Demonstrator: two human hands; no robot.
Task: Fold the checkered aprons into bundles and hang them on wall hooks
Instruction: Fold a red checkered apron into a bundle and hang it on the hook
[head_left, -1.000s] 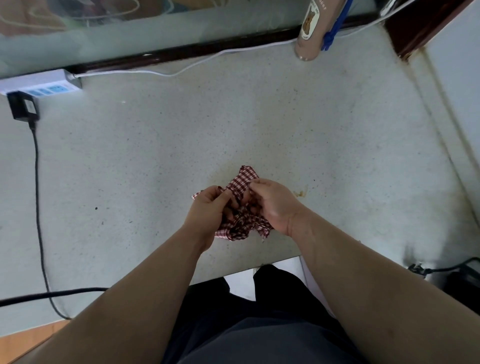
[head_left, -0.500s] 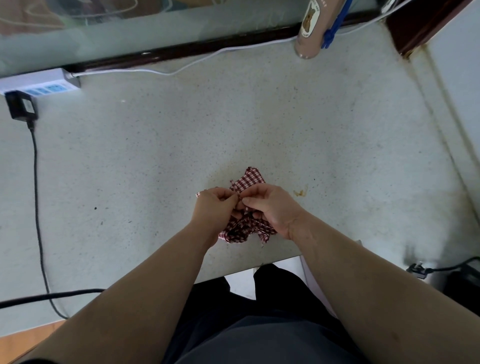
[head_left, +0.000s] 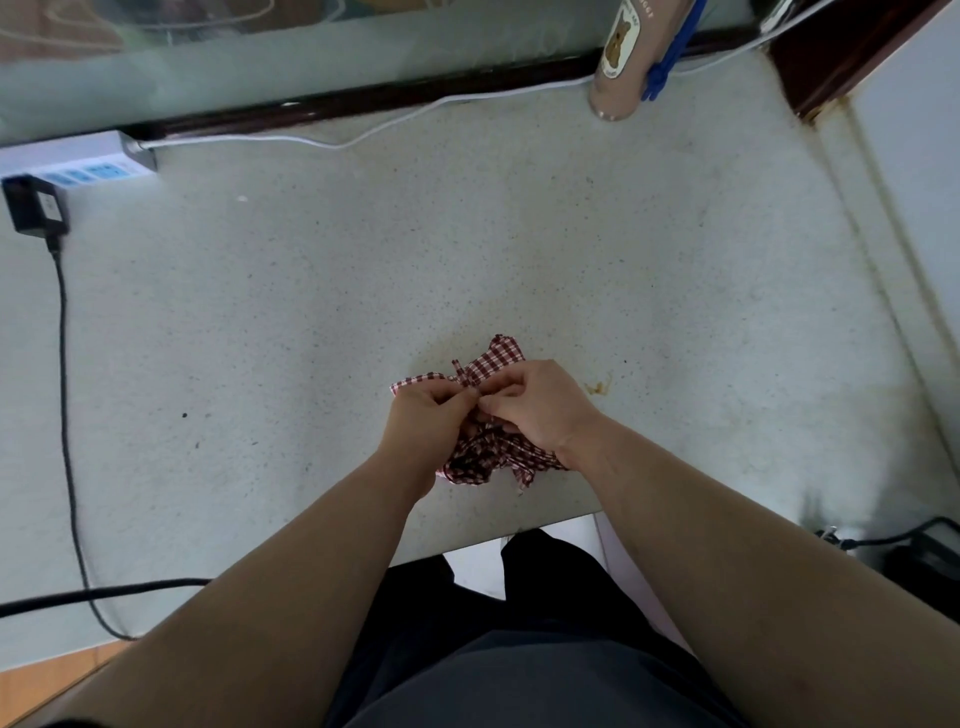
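Note:
A red-and-white checkered apron (head_left: 497, 355) is bunched into a small bundle on the speckled countertop (head_left: 363, 291), near its front edge. My left hand (head_left: 431, 423) grips the bundle's left side, fingers curled into the cloth. My right hand (head_left: 537, 402) pinches the fabric and a thin strap at the bundle's top, fingertips meeting those of the left hand. Most of the bundle is hidden under both hands; one corner sticks out at the far side and crumpled folds show below my wrists.
A white power strip (head_left: 78, 166) with a black adapter (head_left: 36, 205) lies at the back left; its black cable (head_left: 65, 415) runs down the left side. A white cable (head_left: 363, 132) runs along the back edge. A tan bottle (head_left: 621, 57) stands back right. A wall (head_left: 919, 171) borders the right.
My hands have drawn closer together over the bundle, fingertips now meeting at its top. The apron is bunched tighter and less of it shows on the left.

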